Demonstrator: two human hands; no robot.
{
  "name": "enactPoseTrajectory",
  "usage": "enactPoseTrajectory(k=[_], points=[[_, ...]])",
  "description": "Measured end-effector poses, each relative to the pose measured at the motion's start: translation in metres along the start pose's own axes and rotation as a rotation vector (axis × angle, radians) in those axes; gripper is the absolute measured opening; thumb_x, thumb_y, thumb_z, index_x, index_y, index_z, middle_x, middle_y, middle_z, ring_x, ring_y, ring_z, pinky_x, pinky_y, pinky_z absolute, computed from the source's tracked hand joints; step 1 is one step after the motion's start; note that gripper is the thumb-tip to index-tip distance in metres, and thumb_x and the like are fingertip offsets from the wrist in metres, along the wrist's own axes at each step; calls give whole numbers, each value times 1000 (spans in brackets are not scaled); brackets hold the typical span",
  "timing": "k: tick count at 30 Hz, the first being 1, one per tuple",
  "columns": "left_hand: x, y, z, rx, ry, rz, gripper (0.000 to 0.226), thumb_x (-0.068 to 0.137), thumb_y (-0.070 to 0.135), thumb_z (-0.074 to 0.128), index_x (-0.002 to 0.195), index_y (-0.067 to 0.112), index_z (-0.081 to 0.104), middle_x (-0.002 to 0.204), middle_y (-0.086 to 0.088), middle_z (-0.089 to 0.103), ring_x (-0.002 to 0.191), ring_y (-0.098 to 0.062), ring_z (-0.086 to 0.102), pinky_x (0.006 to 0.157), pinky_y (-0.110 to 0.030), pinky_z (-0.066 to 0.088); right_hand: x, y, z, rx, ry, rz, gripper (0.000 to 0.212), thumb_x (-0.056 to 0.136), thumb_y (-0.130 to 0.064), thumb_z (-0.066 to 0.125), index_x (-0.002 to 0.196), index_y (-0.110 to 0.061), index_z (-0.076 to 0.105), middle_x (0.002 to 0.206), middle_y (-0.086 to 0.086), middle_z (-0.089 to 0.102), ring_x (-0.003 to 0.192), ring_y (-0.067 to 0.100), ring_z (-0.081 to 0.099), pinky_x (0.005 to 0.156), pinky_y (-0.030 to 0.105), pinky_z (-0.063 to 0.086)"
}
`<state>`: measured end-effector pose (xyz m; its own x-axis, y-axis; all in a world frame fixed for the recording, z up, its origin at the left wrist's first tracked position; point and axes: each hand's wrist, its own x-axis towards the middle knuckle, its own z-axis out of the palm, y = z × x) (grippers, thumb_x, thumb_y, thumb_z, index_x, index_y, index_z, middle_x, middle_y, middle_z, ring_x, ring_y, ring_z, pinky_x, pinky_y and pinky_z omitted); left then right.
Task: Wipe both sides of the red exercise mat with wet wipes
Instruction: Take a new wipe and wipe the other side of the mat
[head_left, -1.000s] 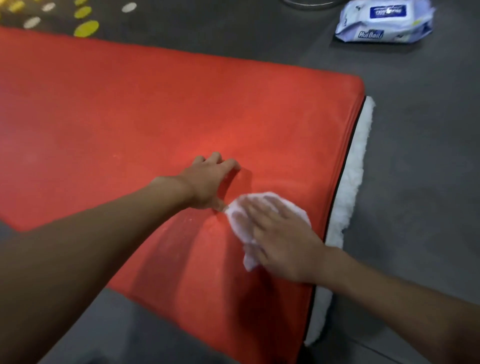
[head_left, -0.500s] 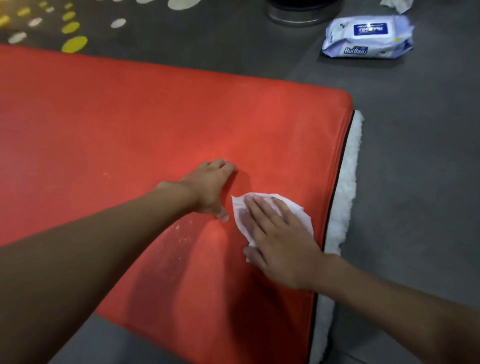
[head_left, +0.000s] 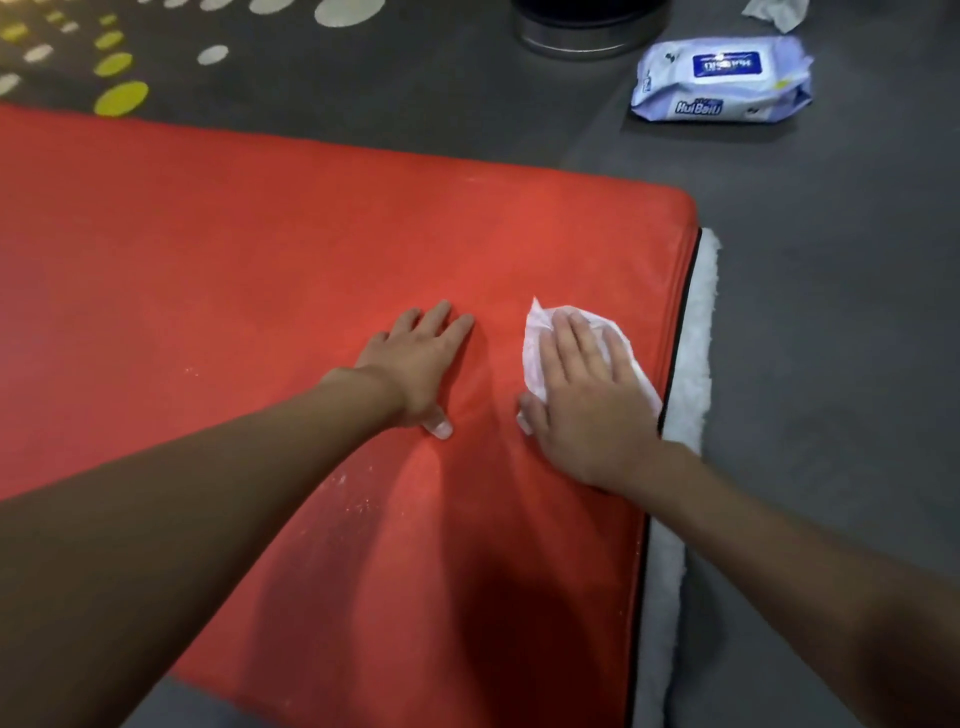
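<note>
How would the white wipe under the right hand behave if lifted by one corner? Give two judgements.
The wipe looks thin and crumpled, so it would probably droop limply. Pressed flat on the red mat by the right hand, it seems light and may cling if damp.

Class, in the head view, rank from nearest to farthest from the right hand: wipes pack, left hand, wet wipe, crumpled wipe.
1. wet wipe: under the right hand, on the red mat.
2. left hand: beside it, to the left.
3. wipes pack: on the floor beyond the mat.
4. crumpled wipe: past the pack, top edge.
</note>
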<state>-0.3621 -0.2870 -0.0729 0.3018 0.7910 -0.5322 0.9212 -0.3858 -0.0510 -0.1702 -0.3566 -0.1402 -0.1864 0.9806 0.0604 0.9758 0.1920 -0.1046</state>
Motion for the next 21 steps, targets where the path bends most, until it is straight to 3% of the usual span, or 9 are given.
enactPoseTrajectory(k=[3, 5, 9, 10, 12, 14, 18, 19, 21], points=[[0, -1, -1, 1, 12, 0, 138, 57, 40, 91, 156, 27, -3, 165, -1, -7, 150, -33, 3, 114, -52, 24, -21, -23, 6, 29, -48, -219, 75, 92, -50, 33, 147, 1, 40, 154, 21, 36, 148, 32, 25, 119, 52, 20], [0, -1, 1, 1, 7, 3, 137, 58, 40, 91, 156, 27, -4, 165, -1, -8, 150, -32, 2, 114, -52, 23, -11, -2, 4, 13, -49, -322, 73, 94, -51, 32, 148, -2, 39, 156, 17, 34, 149, 27, 25, 120, 50, 18], [1, -1, -1, -6, 5, -6, 138, 56, 40, 92, 156, 28, -3, 165, -2, -7, 150, -33, 3, 114, -52, 23, 20, 9, 3, 11, 43, 44, 73, 92, -47, 32, 142, 4, 46, 150, 23, 42, 144, 34, 33, 118, 52, 21], [1, 0, -1, 0, 6, -6, 138, 56, 40, 92, 156, 28, -3, 165, -2, -6, 150, -33, 4, 114, -53, 23, 15, -5, 4, 33, 14, 30, 73, 90, -46, 33, 141, 5, 47, 148, 24, 44, 143, 35, 35, 117, 53, 23], [1, 1, -1, 11, 11, -4, 138, 57, 40, 92, 156, 27, -3, 165, -2, -6, 150, -33, 4, 114, -53, 24, -6, -23, 9, 47, -12, -186, 73, 91, -46, 35, 143, 3, 45, 150, 22, 42, 145, 34, 32, 117, 53, 23], [1, 0, 0, 10, 7, -4, 136, 58, 40, 91, 156, 26, -3, 165, -2, -7, 150, -32, 2, 114, -52, 24, 0, -4, 5, 42, -51, -331, 74, 93, -52, 31, 148, -2, 39, 156, 17, 35, 148, 28, 25, 119, 51, 21], [1, 0, 0, 9, 14, 8, 137, 56, 41, 92, 156, 27, -1, 164, -2, -3, 149, -32, 6, 112, -52, 26, 34, 12, 6, 27, -7, 44, 76, 92, -50, 26, 145, 1, 43, 152, 22, 40, 146, 33, 30, 119, 54, 20], [1, 0, -1, 13, 15, 8, 137, 54, 42, 92, 156, 28, 2, 163, -2, 1, 148, -32, 10, 111, -51, 28, 32, -1, 6, 45, -29, 44, 75, 91, -49, 28, 143, 2, 46, 149, 23, 43, 144, 34, 33, 118, 54, 22], [6, -4, -7, 12, 10, 24, 133, 50, 47, 92, 154, 28, 11, 158, 0, 15, 141, -33, 23, 109, -49, 34, 20, -14, 13, 50, -31, -128, 76, 90, -50, 30, 144, 1, 45, 151, 20, 42, 145, 32, 32, 118, 53, 22]])
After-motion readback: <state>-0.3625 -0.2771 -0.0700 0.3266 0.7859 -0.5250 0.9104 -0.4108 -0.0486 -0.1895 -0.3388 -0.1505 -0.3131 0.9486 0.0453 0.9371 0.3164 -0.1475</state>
